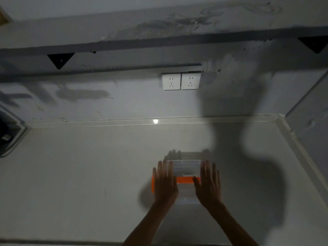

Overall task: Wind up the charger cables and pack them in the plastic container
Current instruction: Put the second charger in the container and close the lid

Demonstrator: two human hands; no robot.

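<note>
A clear plastic container [184, 168] with orange clasps [184, 180] sits on the pale countertop, lid on. My left hand [165, 185] lies flat over its left side with straight fingers. My right hand [208, 183] lies flat over its right side, fingers straight too. The picture is dim and blurred, and I cannot make out any charger cables inside the container or on the counter.
The countertop [88, 174] ends at a raised back edge and the wall [124, 103]. Two white wall sockets [181, 81] sit above the counter. A shelf [159, 39] on black brackets hangs higher up. A sink corner [10, 135] shows at the left edge.
</note>
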